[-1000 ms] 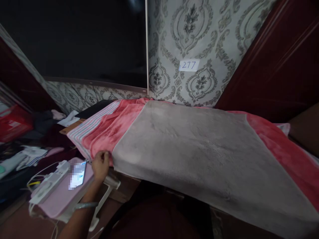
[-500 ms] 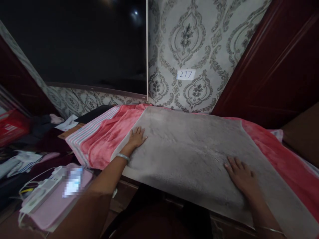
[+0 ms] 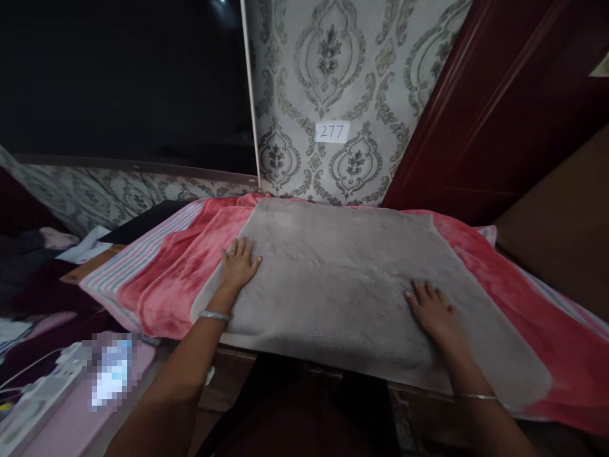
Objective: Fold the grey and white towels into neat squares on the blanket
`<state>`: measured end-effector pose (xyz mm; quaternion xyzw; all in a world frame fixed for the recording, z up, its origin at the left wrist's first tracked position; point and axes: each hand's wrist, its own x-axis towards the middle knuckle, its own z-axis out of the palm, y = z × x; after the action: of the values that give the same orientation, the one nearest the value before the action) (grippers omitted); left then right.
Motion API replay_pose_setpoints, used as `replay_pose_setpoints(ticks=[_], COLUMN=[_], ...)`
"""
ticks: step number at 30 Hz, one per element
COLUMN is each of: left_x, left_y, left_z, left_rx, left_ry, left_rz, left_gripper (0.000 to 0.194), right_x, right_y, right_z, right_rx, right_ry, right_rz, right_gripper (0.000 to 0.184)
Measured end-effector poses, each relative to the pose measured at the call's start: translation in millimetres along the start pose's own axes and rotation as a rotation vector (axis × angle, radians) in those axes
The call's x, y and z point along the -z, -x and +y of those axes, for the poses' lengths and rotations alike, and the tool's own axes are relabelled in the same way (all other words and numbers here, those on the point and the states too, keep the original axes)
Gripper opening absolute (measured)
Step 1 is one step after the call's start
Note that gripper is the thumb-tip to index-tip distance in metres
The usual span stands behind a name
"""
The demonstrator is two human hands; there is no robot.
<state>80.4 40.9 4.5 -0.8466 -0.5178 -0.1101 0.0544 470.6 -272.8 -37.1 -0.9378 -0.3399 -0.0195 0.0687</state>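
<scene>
A grey plush cloth (image 3: 342,273) lies spread flat over a red fleece blanket (image 3: 190,254) on a table. My left hand (image 3: 238,265) rests palm down on the grey cloth's left edge, fingers spread; a silver bangle circles the wrist. On the cloth's near right part, my right hand (image 3: 431,308) presses flat, fingers apart. Neither hand holds anything.
A striped cloth (image 3: 128,263) shows under the red blanket at the left. A dark screen (image 3: 124,82) hangs on the patterned wall with a paper label "277" (image 3: 332,132). A pink pad (image 3: 71,419) with a phone and a white power strip (image 3: 33,406) sits at lower left. Dark red wood panels stand at the right.
My left hand left the blanket's corner near the phone and came onto the grey cloth. My right hand came into view and laid flat. The view shifted right.
</scene>
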Motion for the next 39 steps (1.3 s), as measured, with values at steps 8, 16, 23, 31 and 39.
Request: replay_pose_setpoints(ticks=[8,16,23,31,39], left_x=[2.0,2.3,3.9,9.2,9.0], left_y=[-7.1,-16.1,-21.2,-20.8,-16.1], left_z=[0.0,-3.5,-3.2,1.5,4.9], left_rx=[-0.088,-0.108,-0.112,-0.093,0.119], left_ry=[-0.027,-0.015,-0.021,-0.027,-0.053], left_rz=[-0.126,-0.118,-0.15,-0.164,-0.043], left_gripper=[0.063,0.064,0.068,0.069,0.069], right_x=[29.6,11.2,16.9,24.0,24.7], right_y=[2.4,-4.8,-44.3,-29.5,-22.2], right_z=[-197.3,-236.9,-88.3,83.0,84.9], right_rx=[0.493,0.645,0.235,-0.252,-0.3], right_ry=[-0.122,-0.195,-0.021,0.113,0.074], right_rz=[-0.013,-0.058,-0.018,-0.051,0.027], right_gripper=[0.058,0.058,0.058,0.065,0.064])
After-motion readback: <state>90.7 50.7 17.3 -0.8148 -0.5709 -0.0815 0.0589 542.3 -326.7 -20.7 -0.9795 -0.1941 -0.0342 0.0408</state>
